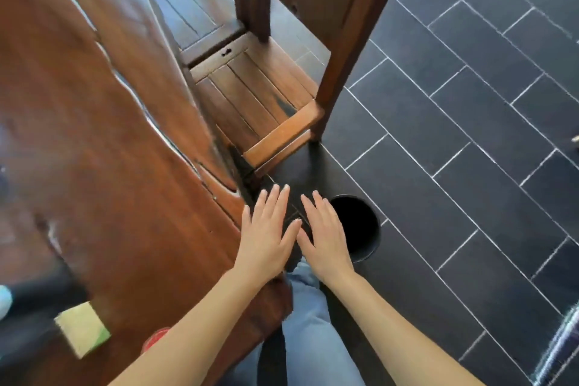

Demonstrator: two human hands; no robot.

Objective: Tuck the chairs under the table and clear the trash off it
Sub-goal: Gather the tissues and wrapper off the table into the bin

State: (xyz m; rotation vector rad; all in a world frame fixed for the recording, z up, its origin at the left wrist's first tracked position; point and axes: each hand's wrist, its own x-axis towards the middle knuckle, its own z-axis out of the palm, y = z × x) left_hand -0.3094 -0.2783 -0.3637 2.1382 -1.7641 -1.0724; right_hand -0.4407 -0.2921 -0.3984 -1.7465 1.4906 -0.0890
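Note:
A dark wooden table [94, 141] fills the left half of the view. A wooden chair [263, 88] stands at its right edge, seat partly out from under it, tall backrest toward the tiled floor. A second chair [185, 6] sits further back along the same edge. On the table's near corner lie a yellow-green sponge-like block [83, 327] and a red object [156, 337], mostly hidden by my forearm. My left hand [266, 235] and my right hand [326, 235] hover side by side, palms down, fingers spread, holding nothing, just past the table's edge.
A black round bin [357, 226] stands on the dark tiled floor [470, 135] right of my right hand. My jeans-clad leg [313, 323] shows below the hands. A pale blue object [4, 299] peeks in at the left edge. A metallic object [560, 345] sits at the lower right.

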